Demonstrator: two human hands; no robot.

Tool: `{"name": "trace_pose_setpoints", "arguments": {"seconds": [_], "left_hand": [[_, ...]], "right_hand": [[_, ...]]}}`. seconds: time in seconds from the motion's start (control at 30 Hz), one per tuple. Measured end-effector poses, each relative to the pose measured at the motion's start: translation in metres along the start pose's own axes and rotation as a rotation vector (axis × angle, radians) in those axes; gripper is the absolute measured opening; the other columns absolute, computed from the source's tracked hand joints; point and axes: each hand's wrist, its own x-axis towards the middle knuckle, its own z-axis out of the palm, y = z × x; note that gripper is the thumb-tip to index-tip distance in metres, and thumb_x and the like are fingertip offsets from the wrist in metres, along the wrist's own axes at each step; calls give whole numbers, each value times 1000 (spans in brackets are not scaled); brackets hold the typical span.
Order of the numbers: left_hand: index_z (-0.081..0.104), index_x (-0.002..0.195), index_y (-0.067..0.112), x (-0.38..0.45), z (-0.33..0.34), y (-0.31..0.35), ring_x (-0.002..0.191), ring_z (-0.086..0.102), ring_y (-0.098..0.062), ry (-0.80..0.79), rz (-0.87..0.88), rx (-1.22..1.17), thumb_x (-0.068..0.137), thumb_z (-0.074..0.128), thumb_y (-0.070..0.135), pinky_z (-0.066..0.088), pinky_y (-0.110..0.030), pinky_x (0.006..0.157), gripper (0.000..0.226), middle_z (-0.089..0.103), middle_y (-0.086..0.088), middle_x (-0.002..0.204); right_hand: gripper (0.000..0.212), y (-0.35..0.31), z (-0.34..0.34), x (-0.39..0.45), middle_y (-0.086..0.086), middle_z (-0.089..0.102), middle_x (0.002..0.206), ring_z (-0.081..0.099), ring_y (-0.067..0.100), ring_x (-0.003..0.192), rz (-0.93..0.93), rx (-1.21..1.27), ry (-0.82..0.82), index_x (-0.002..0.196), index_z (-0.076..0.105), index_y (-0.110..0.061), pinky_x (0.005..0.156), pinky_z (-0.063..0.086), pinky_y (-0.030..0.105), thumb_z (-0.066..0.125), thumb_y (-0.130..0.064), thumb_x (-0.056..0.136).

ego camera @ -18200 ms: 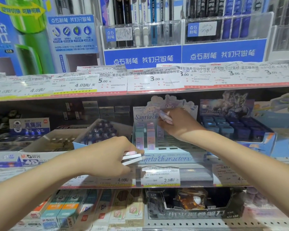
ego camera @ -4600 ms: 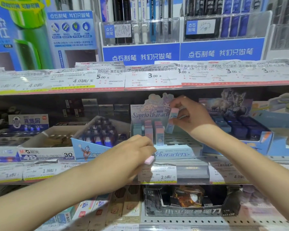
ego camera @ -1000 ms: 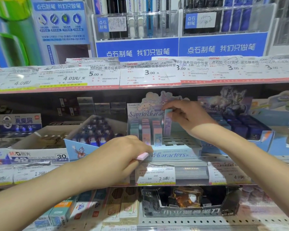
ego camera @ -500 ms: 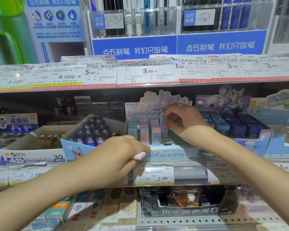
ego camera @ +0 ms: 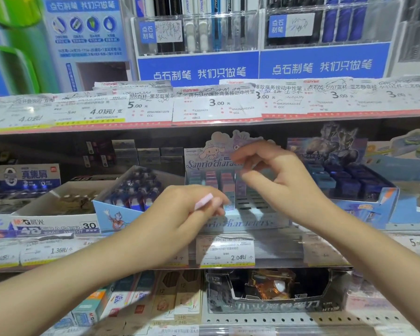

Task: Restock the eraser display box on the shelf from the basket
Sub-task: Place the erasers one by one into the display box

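At centre frame the slotted eraser display box (ego camera: pixel 240 214) sits on the shelf with only its left slots filled, the right hand (ego camera: pixel 279 180) hovering above it loosely open and empty, while the left hand (ego camera: pixel 180 214), lower left, pinches a pink eraser (ego camera: pixel 203 201); a handover or slotting probably comes next.

Place: a stationery shop aisle.
Price tags (ego camera: pixel 224 251): paper slips along every shelf edge, 12 to 6 o'clock.
Pen racks (ego camera: pixel 197 32): at 12 o'clock, above blue brand signs.
Eraser boxes (ego camera: pixel 54 214): at 9 o'clock.
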Motion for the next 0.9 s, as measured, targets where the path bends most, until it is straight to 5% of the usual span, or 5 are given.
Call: {"name": "trace_pose_setpoints", "arguments": {"seconds": [0.23,0.37,0.57,0.73,0.9], "left_hand": [[59,58,18,13,1,22,42,32,-6,-126,-400,-798,83,44,16,31,-16,43,29,50,2,50],[62,61,14,14,1,19,46,37,-9,-162,-404,-881,79,49,6,36,-19,46,25,52,-2,56],[63,93,13,1,-2,3,77,60,-7,-96,-263,-374,66,69,32,49,-25,72,34,64,4,84],[60,108,15,-19,0,-9,103,52,-10,-184,143,452,80,53,33,44,-25,86,34,58,2,110],[54,119,16,-21,4,-11,107,52,-13,-220,158,512,82,44,31,52,-31,86,41,59,2,117]], "right_hand": [[17,-36,7,0,6,70,81,62,24,70,-17,238,-221,96,71,-13,64,51,35,66,-19,81],[8,-34,7,4,3,69,77,59,0,63,-12,297,-260,87,71,-6,56,45,12,67,-9,81],[12,-19,-14,15,-7,67,69,61,3,63,131,427,-176,80,64,-14,62,50,14,60,-3,84],[9,2,-29,22,-5,69,73,65,11,63,154,53,-113,84,64,-18,63,51,20,60,-11,87],[10,23,-16,23,9,69,92,68,27,84,151,-112,-68,92,67,-16,80,50,33,61,-12,85]]}}
